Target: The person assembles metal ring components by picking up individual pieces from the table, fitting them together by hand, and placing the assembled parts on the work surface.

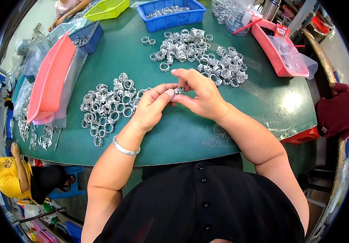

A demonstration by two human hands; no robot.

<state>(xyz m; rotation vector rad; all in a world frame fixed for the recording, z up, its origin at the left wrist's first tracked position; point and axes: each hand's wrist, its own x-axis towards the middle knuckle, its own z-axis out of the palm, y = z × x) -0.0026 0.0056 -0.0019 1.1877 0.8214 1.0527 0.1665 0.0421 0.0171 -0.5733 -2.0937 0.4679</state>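
Note:
My left hand (150,106) and my right hand (202,94) meet over the table's middle, both closed in a pinch on one small silver ring (178,90). Fingers hide most of that ring. Close to my left hand's outer side lies a heap of silver rings (97,106), some of them reaching behind the hand. Beyond my right hand are a second pile of rings (182,47) and a third (228,67), the two nearly touching. A single loose ring (164,67) rests just ahead of my fingers.
A blue bin (174,25) of metal parts stands at the far edge, beside a yellow-green tray (106,9). Pink baskets stand left (49,79) and right (273,52) on the green table (174,141). A plastic jug (237,20) is far right. Other people sit around.

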